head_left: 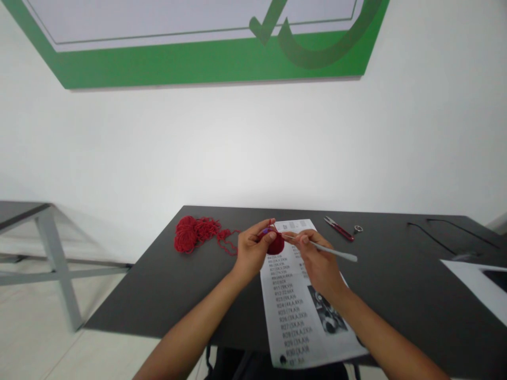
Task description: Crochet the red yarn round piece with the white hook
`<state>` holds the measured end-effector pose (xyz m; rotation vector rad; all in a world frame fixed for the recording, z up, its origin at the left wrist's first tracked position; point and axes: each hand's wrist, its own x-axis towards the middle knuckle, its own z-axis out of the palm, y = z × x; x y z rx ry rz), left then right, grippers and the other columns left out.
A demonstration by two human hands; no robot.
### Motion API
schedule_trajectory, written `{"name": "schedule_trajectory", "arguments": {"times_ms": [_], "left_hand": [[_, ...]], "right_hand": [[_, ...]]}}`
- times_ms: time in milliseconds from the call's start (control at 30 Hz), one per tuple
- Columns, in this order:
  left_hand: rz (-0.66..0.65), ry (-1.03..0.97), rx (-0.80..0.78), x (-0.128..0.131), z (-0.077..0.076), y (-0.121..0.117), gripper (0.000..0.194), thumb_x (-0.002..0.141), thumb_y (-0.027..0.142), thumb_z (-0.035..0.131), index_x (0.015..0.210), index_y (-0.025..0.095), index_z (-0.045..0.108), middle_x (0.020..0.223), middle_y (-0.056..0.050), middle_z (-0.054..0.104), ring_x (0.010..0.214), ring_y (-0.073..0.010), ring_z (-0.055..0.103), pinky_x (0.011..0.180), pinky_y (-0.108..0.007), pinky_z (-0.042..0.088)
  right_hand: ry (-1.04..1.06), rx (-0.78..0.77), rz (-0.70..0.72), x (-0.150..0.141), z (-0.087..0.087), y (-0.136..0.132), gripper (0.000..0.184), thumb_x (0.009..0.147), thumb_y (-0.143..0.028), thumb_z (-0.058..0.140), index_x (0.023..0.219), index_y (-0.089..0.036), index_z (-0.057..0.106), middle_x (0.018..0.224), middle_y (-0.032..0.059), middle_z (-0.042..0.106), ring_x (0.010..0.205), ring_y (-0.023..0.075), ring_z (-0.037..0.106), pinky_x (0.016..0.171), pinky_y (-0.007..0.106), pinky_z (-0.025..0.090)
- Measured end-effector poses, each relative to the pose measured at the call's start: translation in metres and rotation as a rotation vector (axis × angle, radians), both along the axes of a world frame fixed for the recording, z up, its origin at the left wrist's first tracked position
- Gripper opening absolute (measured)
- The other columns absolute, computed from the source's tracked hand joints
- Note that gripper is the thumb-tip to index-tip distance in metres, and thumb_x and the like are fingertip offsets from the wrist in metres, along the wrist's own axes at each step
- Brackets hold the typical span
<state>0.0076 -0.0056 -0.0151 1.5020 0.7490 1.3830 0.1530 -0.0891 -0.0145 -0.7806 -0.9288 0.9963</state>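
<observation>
My left hand (252, 247) is closed on a small dark red crochet piece (276, 245), with a strand of red yarn raised over its index finger. A purple bit shows at the top of the piece, too small to name. Between the fingers of my right hand (317, 258) is a crochet hook (336, 253) with a grey handle. Its tip reaches the right edge of the crochet piece. Beneath both hands lies a printed pattern sheet (283, 316) with rows of text and a photo.
A loose ball of red yarn (186, 234) sits on the dark table (158, 295) to the left, its strand trailing toward my left hand. Red-handled thread snips (339, 229) and a small metal ring (358, 229) lie beyond my right hand. Eyeglasses (455, 253) and white paper (475, 285) are far right.
</observation>
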Motion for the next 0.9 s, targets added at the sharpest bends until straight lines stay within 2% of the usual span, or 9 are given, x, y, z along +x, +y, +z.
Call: {"name": "schedule_trajectory", "arguments": {"times_ms": [100, 167, 233, 400, 633, 700, 800, 900], "left_hand": [[0.001, 0.042, 0.062, 0.000, 0.002, -0.006, 0.037, 0.074, 0.031, 0.080, 0.108, 0.017, 0.080, 0.098, -0.009, 0.081, 0.087, -0.0237, 0.075, 0.085, -0.035, 0.060], [0.001, 0.066, 0.085, 0.000, 0.004, -0.012, 0.037, 0.075, 0.029, 0.080, 0.110, 0.017, 0.079, 0.092, -0.007, 0.082, 0.081, -0.0215, 0.075, 0.080, -0.032, 0.060], [-0.029, 0.072, 0.082, 0.002, 0.005, -0.017, 0.037, 0.076, 0.027, 0.080, 0.111, 0.018, 0.079, 0.088, -0.006, 0.081, 0.076, -0.0203, 0.074, 0.075, -0.030, 0.060], [-0.039, 0.083, 0.117, 0.004, 0.005, -0.025, 0.036, 0.074, 0.025, 0.083, 0.110, 0.021, 0.079, 0.093, -0.007, 0.082, 0.081, -0.0230, 0.076, 0.079, -0.033, 0.061], [-0.032, 0.147, 0.261, 0.003, -0.004, -0.024, 0.038, 0.079, 0.022, 0.078, 0.117, 0.024, 0.077, 0.099, -0.008, 0.081, 0.084, -0.0211, 0.075, 0.081, -0.031, 0.060], [-0.064, 0.115, 0.208, 0.005, -0.007, -0.027, 0.040, 0.080, 0.023, 0.077, 0.120, 0.024, 0.076, 0.103, -0.009, 0.080, 0.088, -0.0213, 0.075, 0.084, -0.032, 0.060], [-0.170, -0.030, -0.016, 0.012, -0.008, -0.031, 0.044, 0.083, 0.031, 0.076, 0.126, 0.021, 0.072, 0.108, -0.009, 0.080, 0.090, -0.0217, 0.075, 0.080, -0.033, 0.062], [-0.330, -0.163, -0.260, 0.017, -0.009, -0.032, 0.050, 0.078, 0.036, 0.082, 0.123, 0.018, 0.073, 0.101, -0.009, 0.080, 0.081, -0.0211, 0.075, 0.073, -0.033, 0.062]], "right_hand": [[0.234, -0.010, 0.114, 0.001, -0.001, 0.007, 0.026, 0.084, -0.048, 0.078, 0.083, -0.025, 0.067, 0.101, 0.0017, 0.080, 0.101, 0.0205, 0.074, 0.100, 0.040, 0.055], [0.262, -0.018, 0.133, 0.001, -0.004, 0.010, 0.026, 0.083, -0.049, 0.079, 0.082, -0.026, 0.067, 0.097, -0.0003, 0.079, 0.095, 0.0182, 0.075, 0.093, 0.036, 0.058], [0.206, 0.011, 0.085, 0.002, -0.008, 0.013, 0.025, 0.085, -0.049, 0.077, 0.083, -0.026, 0.068, 0.095, -0.0009, 0.079, 0.091, 0.0169, 0.074, 0.087, 0.034, 0.060], [-0.075, 0.131, -0.129, 0.004, -0.014, 0.012, 0.023, 0.089, -0.049, 0.072, 0.091, -0.026, 0.072, 0.096, 0.0022, 0.077, 0.089, 0.0179, 0.074, 0.081, 0.033, 0.063], [-0.773, 0.331, -0.442, 0.006, -0.009, 0.000, 0.015, 0.099, -0.028, 0.060, 0.102, -0.027, 0.075, 0.108, 0.0049, 0.072, 0.101, 0.0195, 0.070, 0.089, 0.036, 0.060], [-0.956, 0.376, -0.513, 0.009, -0.013, -0.001, 0.019, 0.099, -0.025, 0.059, 0.110, -0.029, 0.073, 0.113, 0.0060, 0.070, 0.103, 0.0206, 0.068, 0.090, 0.039, 0.060], [-1.169, 0.515, -0.595, 0.016, -0.021, 0.001, 0.027, 0.096, -0.020, 0.063, 0.120, -0.031, 0.069, 0.114, 0.0063, 0.069, 0.107, 0.0234, 0.065, 0.093, 0.044, 0.058], [-1.194, 0.555, -0.664, 0.019, -0.023, 0.003, 0.031, 0.094, -0.018, 0.065, 0.121, -0.031, 0.068, 0.110, 0.0059, 0.068, 0.105, 0.0230, 0.065, 0.091, 0.043, 0.058]]}}
